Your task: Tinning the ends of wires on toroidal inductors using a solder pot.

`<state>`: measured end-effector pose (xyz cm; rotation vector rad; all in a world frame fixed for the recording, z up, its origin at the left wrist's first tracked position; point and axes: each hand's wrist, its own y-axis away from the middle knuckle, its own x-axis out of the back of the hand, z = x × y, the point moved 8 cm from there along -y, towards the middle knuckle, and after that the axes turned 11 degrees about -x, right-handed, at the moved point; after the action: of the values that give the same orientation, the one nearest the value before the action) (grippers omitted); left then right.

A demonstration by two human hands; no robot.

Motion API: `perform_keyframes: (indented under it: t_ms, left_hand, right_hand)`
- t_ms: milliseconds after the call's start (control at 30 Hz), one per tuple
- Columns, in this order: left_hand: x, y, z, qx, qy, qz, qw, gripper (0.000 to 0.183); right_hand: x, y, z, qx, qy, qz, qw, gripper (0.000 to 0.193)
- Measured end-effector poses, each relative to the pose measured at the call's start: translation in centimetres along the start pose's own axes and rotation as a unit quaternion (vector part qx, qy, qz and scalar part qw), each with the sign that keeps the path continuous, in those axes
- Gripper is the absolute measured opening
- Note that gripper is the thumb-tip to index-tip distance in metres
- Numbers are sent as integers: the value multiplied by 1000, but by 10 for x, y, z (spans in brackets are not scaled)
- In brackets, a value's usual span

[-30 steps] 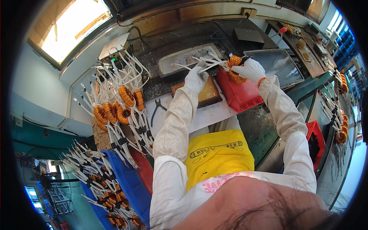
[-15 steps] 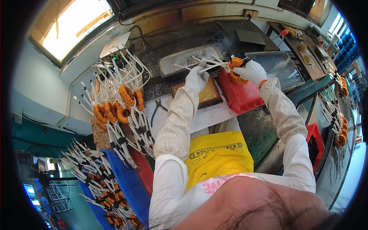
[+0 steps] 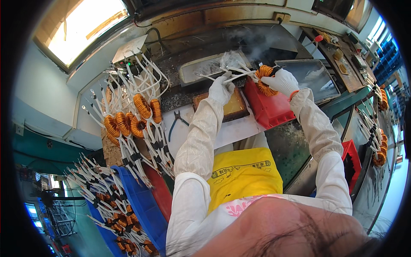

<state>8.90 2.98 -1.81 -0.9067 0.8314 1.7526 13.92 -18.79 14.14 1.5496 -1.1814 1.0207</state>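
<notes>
My right hand [image 3: 282, 82], in a white glove, is closed around a toroidal coil [image 3: 266, 81] of orange-brown copper winding with a black wrapped part. From the coil, white sleeved leads [image 3: 239, 75] run left. My left hand [image 3: 221, 91], also gloved, pinches one or more of these leads. Several lead ends reach over a long metal trough [image 3: 190, 73] with a silvery surface, and smoke [image 3: 233, 58] rises there. Whether the far ends touch the surface I cannot tell. Below my left hand sits a dark-rimmed tray [image 3: 234, 115] of amber material.
A red plastic bin [image 3: 274, 112] stands under the coil. Pliers [image 3: 174, 125] with dark handles lie on a white sheet [image 3: 214, 136]. Several finished-looking coils [image 3: 141, 107] are piled at left, more in a blue crate [image 3: 143, 192]. A second grey-surfaced tray [image 3: 314, 77] is at right.
More smoke rises above the trough now, drifting to the back right. Both hands and the coil have shifted only slightly; the grips are the same.
</notes>
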Motion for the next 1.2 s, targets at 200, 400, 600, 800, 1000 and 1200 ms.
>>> perform_keyframes:
  t_ms: [200,400,600,800,1000,1200]
  left_hand:
    - [3,0,0,7,-4,8,1000,29]
    - [-1,3,2,5,1,33,999,29]
    - [1,4,3,5,-2,35,999,29]
    - [1,2,2,0,0,22,1000,29]
    - [1,2,3,-3,9,40,999,28]
    - [1,2,2,-3,5,44,999,27]
  right_hand:
    - [3,4,-6,17,-8,25,1000,64]
    - [2,0,-6,20,6,21,1000,65]
    - [4,4,-9,13,8,13,1000,65]
    - [4,0,-7,23,-2,25,999,65]
    - [3,-1,-7,7,4,9,1000,63]
    - [3,-2,-8,17,0,21,1000,62]
